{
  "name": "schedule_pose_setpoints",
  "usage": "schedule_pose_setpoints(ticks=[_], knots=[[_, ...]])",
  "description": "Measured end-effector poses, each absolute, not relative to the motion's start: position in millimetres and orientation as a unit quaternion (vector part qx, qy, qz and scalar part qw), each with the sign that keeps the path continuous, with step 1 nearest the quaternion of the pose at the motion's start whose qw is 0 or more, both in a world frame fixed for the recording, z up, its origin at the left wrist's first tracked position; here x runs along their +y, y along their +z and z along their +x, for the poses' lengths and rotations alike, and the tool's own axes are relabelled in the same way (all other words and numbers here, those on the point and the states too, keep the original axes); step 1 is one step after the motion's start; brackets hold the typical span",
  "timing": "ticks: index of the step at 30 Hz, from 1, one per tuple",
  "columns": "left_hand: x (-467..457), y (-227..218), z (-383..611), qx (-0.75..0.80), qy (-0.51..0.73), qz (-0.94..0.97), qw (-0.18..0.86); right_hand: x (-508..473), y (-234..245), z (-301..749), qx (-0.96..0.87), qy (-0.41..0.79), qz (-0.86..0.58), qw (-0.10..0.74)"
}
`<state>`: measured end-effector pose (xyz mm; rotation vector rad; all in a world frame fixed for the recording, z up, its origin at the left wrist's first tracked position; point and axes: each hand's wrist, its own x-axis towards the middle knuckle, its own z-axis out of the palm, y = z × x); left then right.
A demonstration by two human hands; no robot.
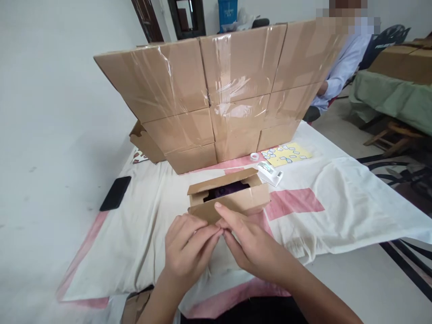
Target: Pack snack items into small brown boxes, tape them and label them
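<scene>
A small cardboard box (251, 198) sits on the cloth in front of me, its flaps partly open, with something dark purple (226, 190) inside. My left hand (187, 247) and my right hand (249, 245) meet at the box's near flap, fingertips pinched together on its edge. My right index finger lies along the flap. Both hands are closed in a pinch on the flap.
A wall of taped cardboard boxes (219, 94) stands behind the small box. A tape dispenser (270, 173), a tape roll (254, 156) and a yellow sticker sheet (286, 154) lie at right. A black phone (115, 192) lies left. Another person's sleeve (340, 72) shows at back right.
</scene>
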<state>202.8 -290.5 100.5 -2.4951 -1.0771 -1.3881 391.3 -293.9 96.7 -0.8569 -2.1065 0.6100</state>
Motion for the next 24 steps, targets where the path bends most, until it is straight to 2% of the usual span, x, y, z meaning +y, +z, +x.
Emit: schedule_pose_setpoints(ticks=[3,6,9,13,16,20,24], knots=[[-298.0,89.7,206.8,-0.364,-0.455,-0.813,-0.003,-293.4,96.4,396.4,-0.793,0.228,-0.378,0.419],[-302.3,81.9,201.2,-0.383,-0.492,-0.780,-0.055,-284.2,102.2,408.3,-0.772,0.096,-0.418,0.470],[-297.8,79.8,187.4,-0.414,-0.494,-0.761,-0.074,-263.7,100.9,419.3,-0.793,-0.004,-0.473,0.384],[-279.4,86.6,169.2,-0.450,-0.457,-0.760,-0.109,-238.0,82.5,424.3,-0.826,-0.019,-0.502,0.256],[-260.7,98.1,164.1,-0.500,-0.357,-0.777,-0.137,-232.7,73.6,424.1,-0.832,-0.019,-0.502,0.235],[-233.7,117.5,168.1,-0.503,-0.178,-0.803,-0.264,-235.5,75.6,423.1,-0.824,-0.024,-0.513,0.242],[-208.8,132.6,180.0,-0.477,-0.090,-0.821,-0.301,-237.2,76.6,422.2,-0.818,-0.037,-0.524,0.234]])
